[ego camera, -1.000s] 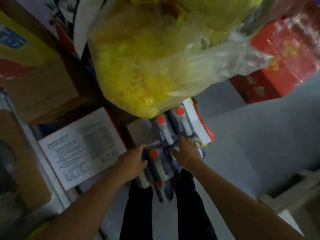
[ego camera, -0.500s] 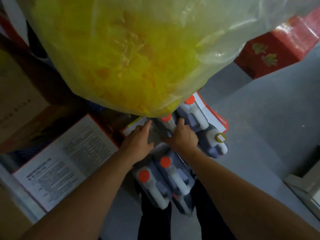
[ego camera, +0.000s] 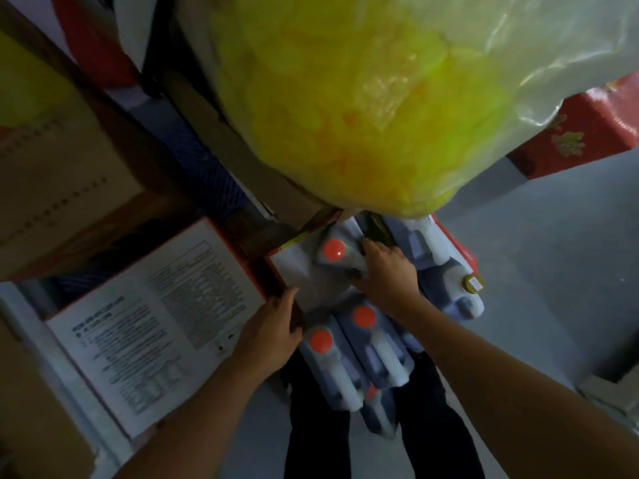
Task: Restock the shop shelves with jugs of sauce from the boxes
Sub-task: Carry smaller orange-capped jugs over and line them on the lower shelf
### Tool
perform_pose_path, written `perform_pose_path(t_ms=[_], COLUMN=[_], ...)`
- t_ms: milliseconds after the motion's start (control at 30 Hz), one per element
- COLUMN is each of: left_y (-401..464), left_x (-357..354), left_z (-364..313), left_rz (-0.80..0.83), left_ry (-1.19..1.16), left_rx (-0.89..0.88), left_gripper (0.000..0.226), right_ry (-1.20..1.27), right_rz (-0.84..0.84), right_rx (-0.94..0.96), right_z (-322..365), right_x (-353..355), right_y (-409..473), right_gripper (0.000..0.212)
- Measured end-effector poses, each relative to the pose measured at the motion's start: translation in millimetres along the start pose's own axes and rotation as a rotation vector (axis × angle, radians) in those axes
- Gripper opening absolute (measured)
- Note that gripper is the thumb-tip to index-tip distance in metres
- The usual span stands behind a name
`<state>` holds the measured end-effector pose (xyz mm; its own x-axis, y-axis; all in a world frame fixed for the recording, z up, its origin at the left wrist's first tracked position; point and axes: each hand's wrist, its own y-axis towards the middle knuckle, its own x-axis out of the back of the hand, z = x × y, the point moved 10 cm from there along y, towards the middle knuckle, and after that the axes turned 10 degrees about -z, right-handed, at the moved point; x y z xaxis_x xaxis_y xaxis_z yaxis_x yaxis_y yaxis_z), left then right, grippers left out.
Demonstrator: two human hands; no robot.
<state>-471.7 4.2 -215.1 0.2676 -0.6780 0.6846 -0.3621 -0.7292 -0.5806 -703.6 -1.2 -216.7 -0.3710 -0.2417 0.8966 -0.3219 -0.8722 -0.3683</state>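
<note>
Several pale jugs of sauce with orange-red caps stand packed together low in front of me. My right hand (ego camera: 383, 271) lies on the far jug (ego camera: 333, 252), fingers wrapped around its handle beside the cap. My left hand (ego camera: 271, 331) rests at the left edge of the group, against a near jug (ego camera: 323, 344) and a grey-white box flap (ego camera: 294, 271). Another near jug (ego camera: 364, 318) stands between my arms. One jug on the right (ego camera: 463, 292) has a gold cap. A big bag hides the far jugs.
A large clear plastic bag of yellow pieces (ego camera: 363, 108) hangs overhead, just above the jugs. A white printed carton (ego camera: 155, 316) lies at the left, brown cartons (ego camera: 62, 188) behind it. A red box (ego camera: 581, 140) stands at the right on the grey floor (ego camera: 553, 271).
My right hand has slid onto the far jug's handle. My left hand has dropped back from that jug to the left edge of the group. The view has tilted.
</note>
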Motion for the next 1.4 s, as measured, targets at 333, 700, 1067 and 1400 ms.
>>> perform_pose_path(t_ms=[333, 700, 1067, 1400], left_y=[-5.6, -192.7, -580.5, -833.4], left_x=[60.0, 280.9, 525.9, 512.4], left_z=[32.8, -26.5, -196.8, -345.5], left_rz=[-0.219, -0.485, -1.34, -1.718], left_ry=[-0.26, -0.467, -0.518, -0.449], left_rx=[0.025, 0.062, 0.11, 0.156], left_gripper=[0.123, 0.085, 0.093, 0.097], right_ry=[-0.246, 0.153, 1.044, 0.983], right_rz=[0.201, 0.197, 0.165, 0.514], right_rx=[0.487, 0.792, 1.138, 1.598], right_z=[119.5, 277.9, 391.5, 423.6], right_x=[34.1, 259.8, 593.0, 735.1], right_y=[-28.5, -118.0, -324.9, -552.7], right_gripper=[0.066, 0.079, 0.112, 0.09])
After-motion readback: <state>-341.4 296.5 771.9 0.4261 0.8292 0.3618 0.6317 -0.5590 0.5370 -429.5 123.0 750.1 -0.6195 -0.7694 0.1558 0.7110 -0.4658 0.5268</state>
